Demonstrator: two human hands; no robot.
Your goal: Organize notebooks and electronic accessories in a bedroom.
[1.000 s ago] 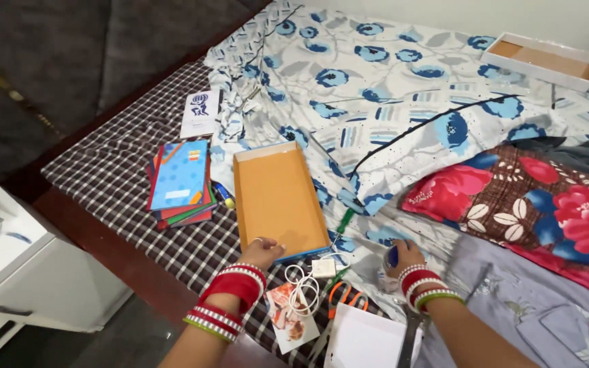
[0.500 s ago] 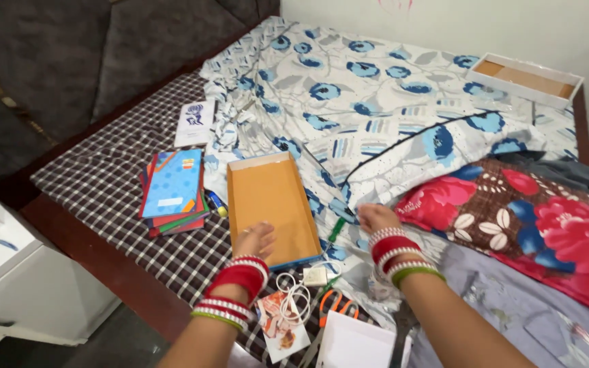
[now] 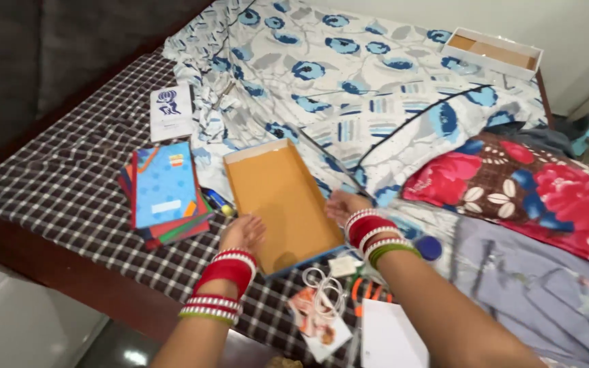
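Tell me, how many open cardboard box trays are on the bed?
2. One shallow orange-lined tray lies near the bed's front edge, between the left hand and right hand. The other tray sits at the far corner, by the wall.

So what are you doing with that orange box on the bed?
A person has both hands at the open orange box on the bed. The left hand is at its left edge, the right hand at its right edge. A stack of coloured notebooks lies left of it, and a white cable lies just below it.
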